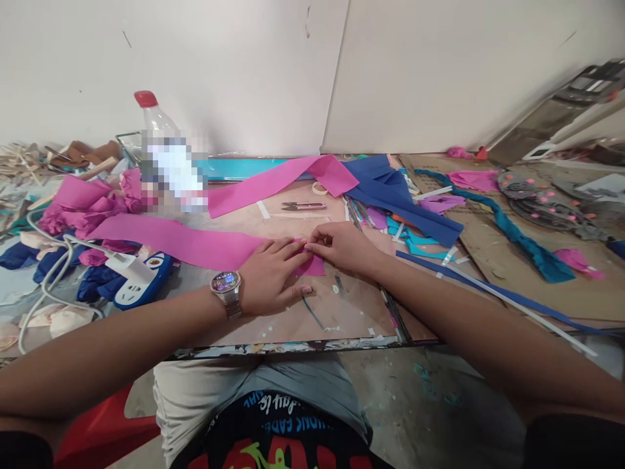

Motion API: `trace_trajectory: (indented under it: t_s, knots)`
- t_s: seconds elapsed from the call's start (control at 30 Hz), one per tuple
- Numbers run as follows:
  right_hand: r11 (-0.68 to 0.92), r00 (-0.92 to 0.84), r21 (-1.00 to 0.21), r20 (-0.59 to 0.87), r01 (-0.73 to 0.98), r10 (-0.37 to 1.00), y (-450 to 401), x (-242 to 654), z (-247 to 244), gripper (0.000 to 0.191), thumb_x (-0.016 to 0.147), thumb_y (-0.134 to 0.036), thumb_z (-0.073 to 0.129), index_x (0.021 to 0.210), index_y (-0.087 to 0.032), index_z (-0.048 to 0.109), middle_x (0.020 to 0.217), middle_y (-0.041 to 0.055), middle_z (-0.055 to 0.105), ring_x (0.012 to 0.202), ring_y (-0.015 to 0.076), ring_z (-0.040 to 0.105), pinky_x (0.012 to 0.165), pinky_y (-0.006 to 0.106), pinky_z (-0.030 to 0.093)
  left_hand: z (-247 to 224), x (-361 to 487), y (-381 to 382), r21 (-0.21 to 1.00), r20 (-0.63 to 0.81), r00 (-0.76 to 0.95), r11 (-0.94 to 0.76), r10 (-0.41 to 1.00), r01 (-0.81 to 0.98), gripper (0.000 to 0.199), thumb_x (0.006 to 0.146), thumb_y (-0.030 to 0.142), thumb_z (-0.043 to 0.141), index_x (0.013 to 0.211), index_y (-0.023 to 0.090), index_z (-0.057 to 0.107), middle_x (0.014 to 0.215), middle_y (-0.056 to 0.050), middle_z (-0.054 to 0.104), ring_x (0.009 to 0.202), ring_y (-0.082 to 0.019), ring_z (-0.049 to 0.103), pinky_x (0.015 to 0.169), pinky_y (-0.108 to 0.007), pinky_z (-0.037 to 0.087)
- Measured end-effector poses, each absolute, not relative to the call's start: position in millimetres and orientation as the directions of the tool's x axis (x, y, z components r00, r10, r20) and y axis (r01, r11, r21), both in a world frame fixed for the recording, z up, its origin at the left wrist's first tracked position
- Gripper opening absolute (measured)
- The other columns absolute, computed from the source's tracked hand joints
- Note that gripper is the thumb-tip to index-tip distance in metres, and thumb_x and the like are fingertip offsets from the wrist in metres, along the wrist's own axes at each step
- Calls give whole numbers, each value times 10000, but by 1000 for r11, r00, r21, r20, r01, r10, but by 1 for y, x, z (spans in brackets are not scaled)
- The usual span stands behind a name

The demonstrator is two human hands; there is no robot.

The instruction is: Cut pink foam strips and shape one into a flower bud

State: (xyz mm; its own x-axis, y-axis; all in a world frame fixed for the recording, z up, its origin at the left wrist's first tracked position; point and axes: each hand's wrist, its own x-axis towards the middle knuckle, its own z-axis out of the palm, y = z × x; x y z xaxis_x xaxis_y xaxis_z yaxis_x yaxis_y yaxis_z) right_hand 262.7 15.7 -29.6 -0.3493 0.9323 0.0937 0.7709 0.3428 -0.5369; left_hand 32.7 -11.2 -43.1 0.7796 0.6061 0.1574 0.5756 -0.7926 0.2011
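Observation:
A long pink strip of fabric or crepe paper (205, 246) runs across the board from the left and ends under my hands. My left hand (272, 275) lies flat on its right end, fingers stretched out and thumb apart on the board. At the strip's upper edge, my right hand (342, 246) pinches the material between thumb and forefinger, touching the left fingertips. The right hand's other fingers are curled in. Just beyond my hands lie small thread snips (303, 206). A second pink strip (268, 185), folded over at its right end, is farther back.
Blue strips (390, 195) lie at the back right, near a twisted teal strip (517, 238). At left are pink bunches (92, 205), a power strip (141, 286) with a white cable, and a red-capped bottle (159, 120). A white wall (234, 71) closes the back.

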Motion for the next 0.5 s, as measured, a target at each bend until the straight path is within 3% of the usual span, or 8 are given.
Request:
trace_trajectory:
  t_s: [0.5]
  knots:
    - [411,-384,-522,165,748,908,18,256,-35,201,900,-359,681,853,-181,761,774,27,722,692,144,582,666,263,369,-46,33,-11,193,101,779,-780,619,595,796,931,763,343,1560,279,403,1654,-165,306,1524,-433,255,1179,-637,269]
